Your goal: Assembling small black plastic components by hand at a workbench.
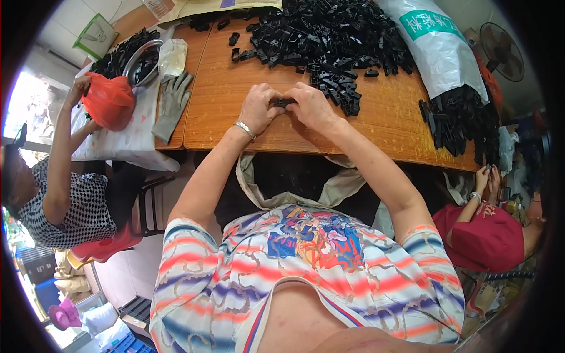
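Crowded workroom, wooden surface carrying a big heap of black plastic parts at 12 o'clock, grey glove at 10 o'clock, white sack at 2 o'clock. Left hand and right hand are pressed together at centre, both pinched on one small black clip, just above the surface. Looks light, rigid, smooth; likely best gripped by its ends with fingertips.
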A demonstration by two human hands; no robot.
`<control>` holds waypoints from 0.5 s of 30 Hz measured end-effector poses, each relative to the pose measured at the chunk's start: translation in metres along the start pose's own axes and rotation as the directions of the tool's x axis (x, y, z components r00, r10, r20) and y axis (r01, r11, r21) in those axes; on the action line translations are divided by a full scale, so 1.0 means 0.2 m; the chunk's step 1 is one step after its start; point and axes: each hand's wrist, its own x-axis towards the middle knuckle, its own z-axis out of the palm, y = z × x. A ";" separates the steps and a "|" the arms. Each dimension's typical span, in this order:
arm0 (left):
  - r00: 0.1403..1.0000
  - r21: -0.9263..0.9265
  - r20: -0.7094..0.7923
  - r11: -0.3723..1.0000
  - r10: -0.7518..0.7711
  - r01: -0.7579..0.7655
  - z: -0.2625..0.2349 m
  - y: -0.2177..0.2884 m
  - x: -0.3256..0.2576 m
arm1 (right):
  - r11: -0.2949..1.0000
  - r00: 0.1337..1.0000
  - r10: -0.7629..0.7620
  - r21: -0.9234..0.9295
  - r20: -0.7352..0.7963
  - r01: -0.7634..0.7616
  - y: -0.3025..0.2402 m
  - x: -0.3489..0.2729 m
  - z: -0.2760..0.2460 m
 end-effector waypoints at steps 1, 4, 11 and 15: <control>1.000 0.014 0.015 1.000 -0.015 0.015 0.00 0.00 0.01 | 1.000 1.000 -0.005 0.004 -0.004 0.005 0.00 0.01 -0.01; 0.999 0.015 0.034 0.999 -0.031 0.031 0.00 0.00 0.01 | 0.999 0.999 -0.032 -0.019 -0.018 0.032 0.01 0.02 0.00; 0.994 0.000 0.088 0.998 -0.063 0.063 0.00 0.00 0.02 | 0.991 0.999 0.014 -0.132 0.048 -0.008 0.01 0.00 0.01; 0.994 0.021 0.100 0.998 -0.053 0.051 -0.03 0.02 0.03 | 0.993 0.997 0.069 -0.094 0.028 -0.066 -0.02 -0.02 -0.01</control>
